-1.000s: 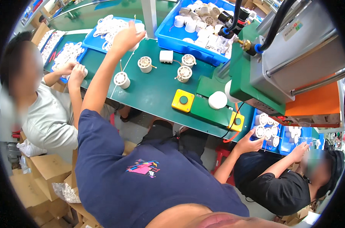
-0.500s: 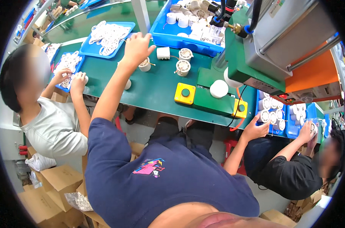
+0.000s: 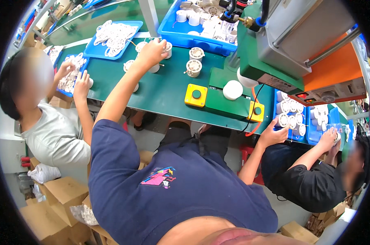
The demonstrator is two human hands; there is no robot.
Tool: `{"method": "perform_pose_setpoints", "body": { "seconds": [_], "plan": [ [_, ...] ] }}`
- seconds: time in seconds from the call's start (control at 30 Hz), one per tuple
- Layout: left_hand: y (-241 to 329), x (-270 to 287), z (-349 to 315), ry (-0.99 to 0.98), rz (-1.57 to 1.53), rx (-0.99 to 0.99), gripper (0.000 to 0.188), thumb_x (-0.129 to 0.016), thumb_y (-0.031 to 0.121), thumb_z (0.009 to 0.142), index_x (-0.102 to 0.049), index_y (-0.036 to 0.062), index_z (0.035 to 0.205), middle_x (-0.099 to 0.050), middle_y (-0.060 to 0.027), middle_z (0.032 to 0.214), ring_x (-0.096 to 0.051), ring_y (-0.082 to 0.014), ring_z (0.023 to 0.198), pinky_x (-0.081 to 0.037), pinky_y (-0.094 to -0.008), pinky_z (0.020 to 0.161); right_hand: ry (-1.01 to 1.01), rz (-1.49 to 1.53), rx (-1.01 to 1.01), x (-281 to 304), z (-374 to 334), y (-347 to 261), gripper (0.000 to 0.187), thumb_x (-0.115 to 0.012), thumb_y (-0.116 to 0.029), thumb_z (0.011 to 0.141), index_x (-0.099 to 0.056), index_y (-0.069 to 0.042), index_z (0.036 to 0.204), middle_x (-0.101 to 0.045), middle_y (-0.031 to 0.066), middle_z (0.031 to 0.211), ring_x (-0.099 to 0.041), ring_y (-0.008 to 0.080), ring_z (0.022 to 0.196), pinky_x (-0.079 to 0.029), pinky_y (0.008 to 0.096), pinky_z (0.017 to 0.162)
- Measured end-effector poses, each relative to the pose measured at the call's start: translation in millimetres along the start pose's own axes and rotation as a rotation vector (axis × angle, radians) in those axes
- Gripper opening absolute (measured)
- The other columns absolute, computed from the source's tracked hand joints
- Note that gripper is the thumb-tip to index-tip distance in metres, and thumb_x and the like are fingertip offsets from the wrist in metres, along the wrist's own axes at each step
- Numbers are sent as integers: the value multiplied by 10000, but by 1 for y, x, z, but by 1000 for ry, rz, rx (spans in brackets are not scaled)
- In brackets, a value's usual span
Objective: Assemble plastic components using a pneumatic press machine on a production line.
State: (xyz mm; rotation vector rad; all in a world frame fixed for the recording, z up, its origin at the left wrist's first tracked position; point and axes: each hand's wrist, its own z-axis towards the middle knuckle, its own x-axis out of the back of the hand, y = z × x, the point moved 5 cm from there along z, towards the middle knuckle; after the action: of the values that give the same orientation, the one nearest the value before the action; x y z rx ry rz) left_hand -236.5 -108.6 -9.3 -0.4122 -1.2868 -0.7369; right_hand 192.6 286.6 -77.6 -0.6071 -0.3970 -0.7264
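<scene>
My left hand (image 3: 151, 54) reaches across the green bench, its fingers closed around a white cylindrical housing (image 3: 168, 50). Several similar housings stand by it, some partly covered by my hand and forearm. To its right are two upright housings, a far one (image 3: 196, 53) and a near one (image 3: 193, 68) with thin wires on top. At the right, my right hand (image 3: 273, 134) has its fingers and thumb around a white housing (image 3: 282, 120) at the near left corner of a blue tray (image 3: 278, 96) of such housings.
A green press (image 3: 270, 77) with an orange control box (image 3: 336, 77) rises at right, a white dome (image 3: 233, 90) below it. Yellow button boxes (image 3: 196, 95) flank its base. Blue trays of white rings (image 3: 115, 37) and a bin of parts (image 3: 197, 40) lie beyond. Co-workers sit on both sides.
My left hand, spread in the air before, has come down and closed on the housing that lay on its side; that housing now stands upright. My right hand stays at the tray.
</scene>
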Motion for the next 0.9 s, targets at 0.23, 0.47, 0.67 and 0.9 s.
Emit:
{"method": "perform_pose_setpoints", "body": {
  "seconds": [0.23,0.47,0.67,0.9],
  "plan": [
    [74,25,-24,199,-299,-36,430,-762,326,913,-654,33,1209,-634,-230,1242,-615,-404,1184,-516,-474,999,0,-15,-20,-2,-5,9,654,-709,-476,945,-574,-15,1388,-661,196,1296,-573,400,1183,-401,528,1012],
    [152,-16,3,71,30,-228,700,-813,380,846,-524,126,1431,-477,-243,1455,-456,-438,1377,-410,-524,1106,-17,6,-14,0,-1,-1,635,-707,-417,931,-558,-19,1403,-650,190,1299,-560,397,1180,-387,527,1021],
    [151,-34,8,58,-65,91,799,-792,432,864,-427,90,1487,-476,-246,1387,-540,-408,1198,-514,-539,900,2,3,-19,-2,-2,3,640,-712,-425,931,-556,-25,1406,-650,184,1296,-558,396,1180,-392,522,1015],
    [134,-72,45,102,-12,239,474,-665,258,948,-471,34,1317,-554,-253,1212,-727,-407,867,-615,-491,717,12,0,-9,-2,-5,7,646,-725,-439,926,-562,-19,1389,-650,187,1284,-558,396,1183,-394,528,1014]
  ]
}}
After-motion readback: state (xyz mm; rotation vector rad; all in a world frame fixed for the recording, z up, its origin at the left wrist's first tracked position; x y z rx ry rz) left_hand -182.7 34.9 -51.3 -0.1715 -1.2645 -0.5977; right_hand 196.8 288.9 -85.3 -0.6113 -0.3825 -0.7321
